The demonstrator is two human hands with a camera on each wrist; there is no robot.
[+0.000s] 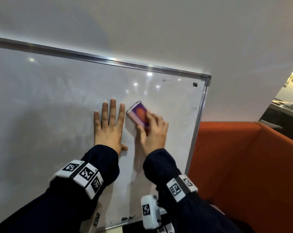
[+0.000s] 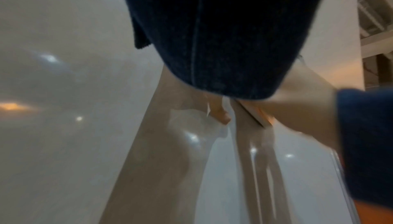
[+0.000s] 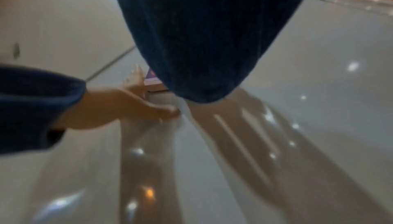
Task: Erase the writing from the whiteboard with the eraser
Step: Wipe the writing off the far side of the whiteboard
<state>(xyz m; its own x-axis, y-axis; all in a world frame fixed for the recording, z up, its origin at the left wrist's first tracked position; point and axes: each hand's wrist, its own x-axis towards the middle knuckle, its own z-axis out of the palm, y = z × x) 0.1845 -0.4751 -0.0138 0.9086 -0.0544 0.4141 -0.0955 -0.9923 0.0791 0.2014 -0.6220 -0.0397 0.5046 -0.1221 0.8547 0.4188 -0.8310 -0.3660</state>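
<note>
A whiteboard [image 1: 50,98] with a metal frame fills the head view; its surface shows only faint smears, plus small dark marks near the top right corner [image 1: 195,84] and bottom edge [image 1: 127,218]. My left hand [image 1: 108,125] lies flat on the board with fingers spread straight. Just to its right, my right hand [image 1: 152,132] grips a purple and orange eraser [image 1: 139,113] and holds it against the board. In the right wrist view, a dark sleeve hides most of the eraser [image 3: 152,80], and the left hand [image 3: 127,106] shows beside it. The left wrist view is blurred.
An orange sofa [image 1: 243,165] stands right of the board's frame edge [image 1: 197,125]. A dark counter [image 1: 283,115] sits at the far right. A pale wall [image 1: 142,22] rises above the board. White wrist devices with black markers sit on both sleeves.
</note>
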